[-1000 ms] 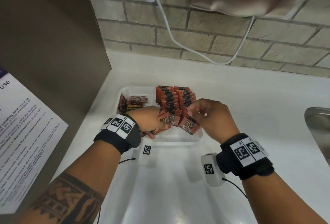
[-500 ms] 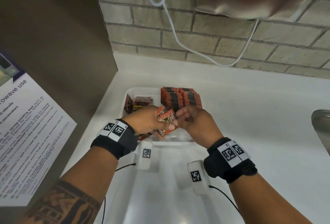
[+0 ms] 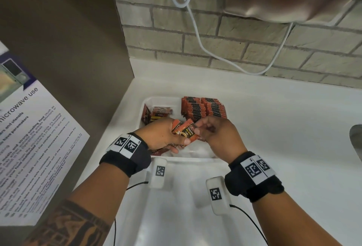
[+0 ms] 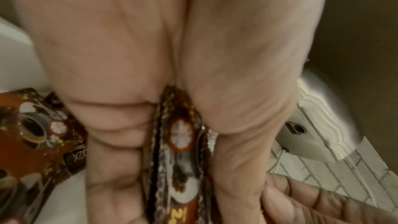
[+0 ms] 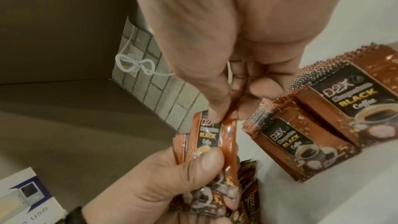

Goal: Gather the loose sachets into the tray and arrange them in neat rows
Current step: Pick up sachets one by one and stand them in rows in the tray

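My left hand (image 3: pixel 177 138) grips a small bunch of orange-brown coffee sachets (image 3: pixel 185 132) above the near end of the white tray (image 3: pixel 197 156). In the right wrist view its thumb (image 5: pixel 206 161) presses on the front sachet (image 5: pixel 210 135). My right hand (image 3: pixel 201 128) pinches the top edge of one sachet (image 5: pixel 229 130) in that bunch between thumb and forefinger. Two neat rows of sachets (image 3: pixel 203 108) stand on edge at the tray's far right. A few loose sachets (image 3: pixel 159 111) lie at its far left. More sachets (image 4: pixel 32 135) lie under my left hand.
The tray sits on a white counter (image 3: pixel 274 128) in a corner, with a brown panel (image 3: pixel 68 49) on the left and a brick wall (image 3: pixel 235 40) behind. A white cable (image 3: pixel 195 36) hangs down the wall. A steel sink edge (image 3: pixel 356 140) shows at far right.
My right hand moved left from the standing rows to the bunch in my left hand and now pinches a sachet there. The left hand rose a little with its bunch.
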`<state>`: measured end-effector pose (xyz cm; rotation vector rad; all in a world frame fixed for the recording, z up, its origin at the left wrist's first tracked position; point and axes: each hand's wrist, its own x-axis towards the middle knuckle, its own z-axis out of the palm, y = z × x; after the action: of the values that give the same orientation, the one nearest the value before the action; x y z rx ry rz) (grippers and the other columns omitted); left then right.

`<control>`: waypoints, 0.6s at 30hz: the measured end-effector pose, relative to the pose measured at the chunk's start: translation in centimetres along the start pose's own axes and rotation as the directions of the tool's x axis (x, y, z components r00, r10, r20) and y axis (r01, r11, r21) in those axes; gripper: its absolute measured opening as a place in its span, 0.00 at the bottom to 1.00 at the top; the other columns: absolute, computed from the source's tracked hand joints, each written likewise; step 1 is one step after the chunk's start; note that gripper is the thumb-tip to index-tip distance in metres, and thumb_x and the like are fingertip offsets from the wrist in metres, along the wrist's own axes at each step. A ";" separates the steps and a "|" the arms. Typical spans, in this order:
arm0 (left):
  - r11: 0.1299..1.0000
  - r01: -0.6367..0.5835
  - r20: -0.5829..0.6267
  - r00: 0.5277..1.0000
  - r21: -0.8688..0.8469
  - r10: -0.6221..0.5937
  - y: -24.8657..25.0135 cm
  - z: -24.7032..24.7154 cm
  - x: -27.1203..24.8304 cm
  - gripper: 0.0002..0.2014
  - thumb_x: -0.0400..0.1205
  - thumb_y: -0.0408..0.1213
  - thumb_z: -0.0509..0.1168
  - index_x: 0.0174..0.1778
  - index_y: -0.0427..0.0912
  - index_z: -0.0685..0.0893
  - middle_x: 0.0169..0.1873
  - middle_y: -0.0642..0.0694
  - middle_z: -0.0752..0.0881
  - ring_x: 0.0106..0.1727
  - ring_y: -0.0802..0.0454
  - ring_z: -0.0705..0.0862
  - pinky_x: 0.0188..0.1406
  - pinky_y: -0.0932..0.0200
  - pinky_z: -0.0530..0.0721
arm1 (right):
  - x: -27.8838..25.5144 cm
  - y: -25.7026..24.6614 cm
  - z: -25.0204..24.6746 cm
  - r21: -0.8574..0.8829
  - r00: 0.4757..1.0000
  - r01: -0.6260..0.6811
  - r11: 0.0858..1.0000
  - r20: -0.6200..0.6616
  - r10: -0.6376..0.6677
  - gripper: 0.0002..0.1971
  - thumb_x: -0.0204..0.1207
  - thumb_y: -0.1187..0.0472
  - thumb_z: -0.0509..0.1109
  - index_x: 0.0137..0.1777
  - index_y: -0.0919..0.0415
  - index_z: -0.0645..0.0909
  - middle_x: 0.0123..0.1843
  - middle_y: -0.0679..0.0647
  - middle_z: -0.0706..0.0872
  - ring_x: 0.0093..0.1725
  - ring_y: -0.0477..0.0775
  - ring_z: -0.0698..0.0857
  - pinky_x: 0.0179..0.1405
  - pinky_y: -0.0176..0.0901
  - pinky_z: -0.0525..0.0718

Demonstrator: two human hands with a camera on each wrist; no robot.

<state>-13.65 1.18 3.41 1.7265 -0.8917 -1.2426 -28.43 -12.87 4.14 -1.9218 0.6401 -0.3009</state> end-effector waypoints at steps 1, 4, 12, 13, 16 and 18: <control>1.000 0.002 -0.004 1.000 0.012 -0.002 0.1 -0.3 -0.1 0.12 0.79 0.39 0.77 0.58 0.46 0.88 0.45 0.46 0.92 0.53 0.43 0.92 0.54 0.40 0.91 | 0.1 -0.1 0.1 -0.005 1.000 0.002 1.000 0.003 -0.002 0.04 0.78 0.64 0.76 0.47 0.54 0.87 0.44 0.50 0.90 0.41 0.43 0.87 0.38 0.25 0.82; 0.999 0.017 -0.009 1.000 0.037 -0.017 0.2 -1.4 -0.7 0.13 0.80 0.40 0.76 0.59 0.42 0.88 0.47 0.41 0.92 0.53 0.43 0.92 0.54 0.42 0.92 | 0.4 -0.5 0.6 0.016 1.000 0.003 1.000 0.011 -0.003 0.07 0.78 0.63 0.77 0.44 0.48 0.86 0.41 0.44 0.89 0.40 0.38 0.87 0.40 0.25 0.82; 0.996 0.081 0.049 0.995 0.046 -0.084 0.7 -3.5 -1.8 0.07 0.87 0.29 0.65 0.58 0.42 0.85 0.56 0.42 0.92 0.53 0.47 0.90 0.50 0.51 0.91 | 2.2 -2.8 2.9 -0.116 0.996 0.075 0.990 0.063 -0.068 0.08 0.81 0.62 0.70 0.46 0.49 0.88 0.44 0.42 0.91 0.42 0.39 0.88 0.47 0.38 0.86; 0.992 0.108 -0.018 0.994 0.070 -0.107 0.8 -4.2 -1.9 0.07 0.87 0.28 0.65 0.57 0.43 0.84 0.53 0.43 0.93 0.52 0.45 0.90 0.50 0.51 0.91 | 2.7 -3.3 3.2 -0.151 0.996 0.071 0.986 0.056 -0.064 0.08 0.82 0.62 0.68 0.48 0.49 0.88 0.45 0.42 0.90 0.40 0.37 0.87 0.44 0.35 0.83; 0.974 0.198 -0.258 0.952 0.111 -0.164 1.7 -6.3 -2.3 0.07 0.84 0.27 0.68 0.53 0.42 0.86 0.45 0.42 0.93 0.43 0.48 0.90 0.40 0.55 0.91 | 4.3 -5.4 5.1 -0.276 0.989 0.030 0.961 0.148 0.011 0.12 0.84 0.60 0.64 0.62 0.54 0.85 0.58 0.48 0.89 0.53 0.45 0.87 0.51 0.32 0.80; 0.961 0.231 -0.377 0.913 0.152 -0.159 2.4 -7.6 -2.6 0.07 0.82 0.27 0.68 0.53 0.39 0.88 0.45 0.36 0.93 0.40 0.49 0.88 0.35 0.56 0.89 | 5.7 -6.3 7.1 -0.400 0.963 -0.004 0.917 0.246 0.112 0.16 0.84 0.59 0.64 0.70 0.60 0.80 0.66 0.56 0.86 0.63 0.57 0.84 0.57 0.41 0.81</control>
<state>-7.24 4.08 7.98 2.1591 -0.6466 -0.9351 -18.45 -8.63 6.33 -2.2741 0.6097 0.1389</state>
